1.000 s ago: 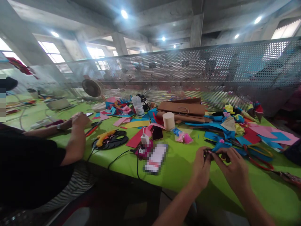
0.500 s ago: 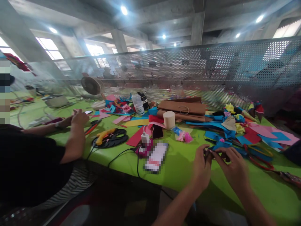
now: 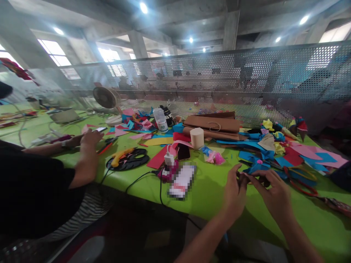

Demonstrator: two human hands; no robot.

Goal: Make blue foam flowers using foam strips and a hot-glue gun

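Above the green table (image 3: 208, 201), my left hand (image 3: 235, 191) and my right hand (image 3: 274, 191) meet fingertip to fingertip, both pinched closed. What sits between the fingertips is small and dark, and I cannot make it out. Just beyond the fingers is a folded blue felt-like piece (image 3: 257, 167) with a small pink ball on it; whether the fingers touch it is unclear. Scissors with red and yellow handles (image 3: 301, 182) lie beside my right hand. Behind them are cut blue, red and pink sheets (image 3: 294, 157).
A phone (image 3: 182, 181) and a purple power socket (image 3: 168, 171) with cables lie left of my hands. Further back stand a cream roll (image 3: 196, 138), a white bottle (image 3: 160, 120) and brown rolled sheets (image 3: 211, 126). At left a co-worker's hands (image 3: 91, 137) are busy near a yellow glue gun (image 3: 122, 157).
My hands stay pinched together in nearly the same place, with only slight finger movement. The view has shifted a little, and the co-worker's hands have moved slightly.
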